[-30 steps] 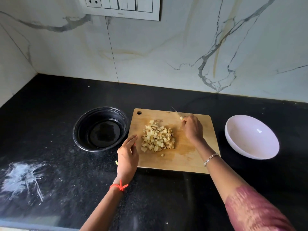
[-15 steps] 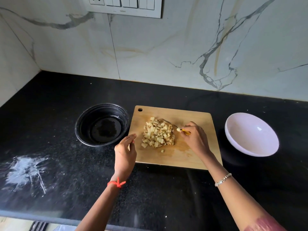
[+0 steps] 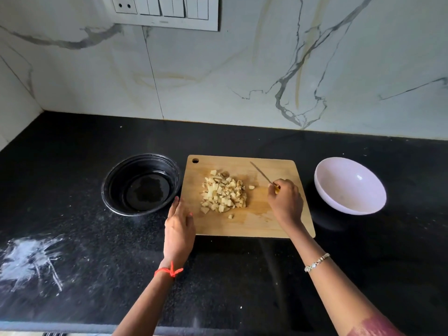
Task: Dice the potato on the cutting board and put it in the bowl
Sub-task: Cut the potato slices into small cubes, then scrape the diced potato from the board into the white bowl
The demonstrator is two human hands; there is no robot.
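Observation:
A pile of diced potato (image 3: 224, 192) lies in the middle of the wooden cutting board (image 3: 254, 221). One loose cube sits just right of the pile and another near the board's front. My right hand (image 3: 286, 202) grips a small knife (image 3: 260, 172) by its yellow handle, with the blade pointing up and left over the board, right of the pile. At the board's left edge my left hand (image 3: 179, 226) rests with straight fingers. A black bowl (image 3: 114, 187) stands left of the board, and right of it a white bowl (image 3: 349, 185), both holding no potato.
The black stone counter (image 3: 72, 251) has a white powdery smear at the front left. A marble wall with a switch panel (image 3: 167, 10) rises behind. The counter's front edge runs along the bottom of the view.
My right hand has drawn back to the right, and the knife blade now points away from the pile. My left hand has slid slightly left to the board's edge.

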